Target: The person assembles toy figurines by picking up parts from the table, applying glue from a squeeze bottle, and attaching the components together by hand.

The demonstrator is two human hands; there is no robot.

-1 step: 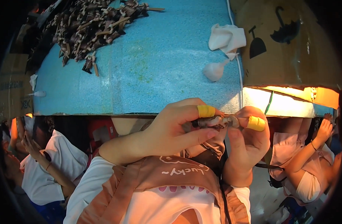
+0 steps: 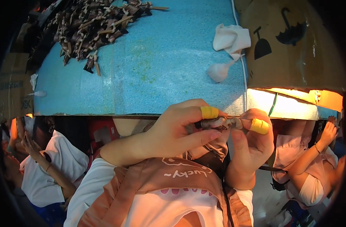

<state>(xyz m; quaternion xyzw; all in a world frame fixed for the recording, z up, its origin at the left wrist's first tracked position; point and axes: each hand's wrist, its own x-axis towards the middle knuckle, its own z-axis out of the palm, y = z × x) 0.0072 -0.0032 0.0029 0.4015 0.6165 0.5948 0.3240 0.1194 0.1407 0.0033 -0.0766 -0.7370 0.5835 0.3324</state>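
My left hand (image 2: 173,130) pinches a small brown-and-cream figurine (image 2: 215,123) between thumb and fingers, just off the near edge of the blue table. My right hand (image 2: 250,149) grips the pale end of the same piece between thumb and forefinger. Yellow tape wraps a finger on each hand. Fingers cover much of the figurine, so its full shape is hidden. A large pile of small dark-and-pale pieces (image 2: 88,32), some with flat wooden sticks, lies at the far left of the table.
On the blue tabletop (image 2: 161,75), a white cloth (image 2: 231,38) and a white squeeze bottle (image 2: 218,72) lie at the right, beside a white cord (image 2: 245,83). A cardboard box (image 2: 294,49) stands at far right. Co-workers sit on my left (image 2: 52,170) and right (image 2: 313,166).
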